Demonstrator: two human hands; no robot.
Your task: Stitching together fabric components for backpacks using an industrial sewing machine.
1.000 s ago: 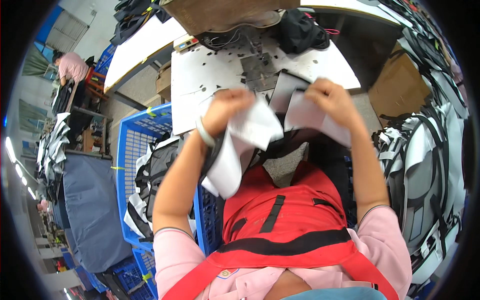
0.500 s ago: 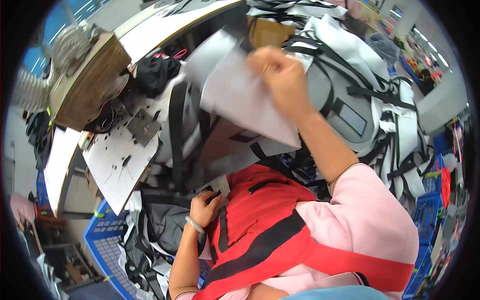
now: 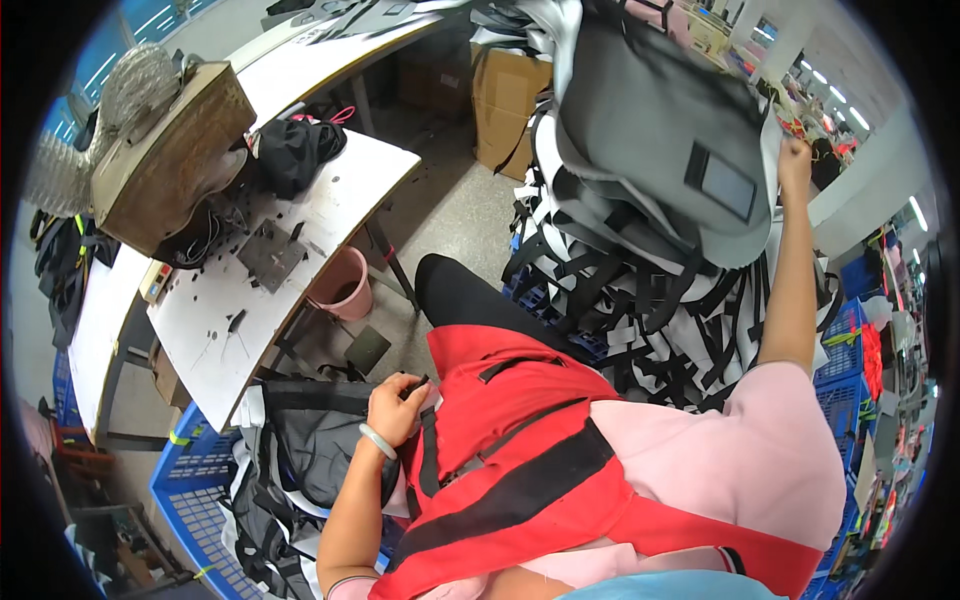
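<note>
Far out to the right, my right hand (image 3: 795, 165) grips the white edge of a grey fabric bag panel (image 3: 640, 120). The panel is stretched out above a heap of similar pieces (image 3: 640, 300) with black straps and white edging. A small black-framed window (image 3: 725, 185) sits on its face. Close to my red apron (image 3: 510, 400), my left hand (image 3: 393, 408) is closed, with a small dark tip showing at its fingers; what it holds is mostly hidden. Beside it, a blue crate (image 3: 195, 480) bears dark mesh and grey bag pieces (image 3: 315, 440).
At left, a white worktable (image 3: 215, 345) carries a rusty metal hood (image 3: 175, 150), a dark metal plate (image 3: 272, 255), black scraps and a black cloth bundle (image 3: 298, 155). A pink bucket (image 3: 345, 285) stands under its edge. A cardboard box (image 3: 508, 105) stands beyond the heap.
My right hand has swung from the middle out to the far right, carrying the grey panel off the table side and over the heap. My left hand has barely moved.
</note>
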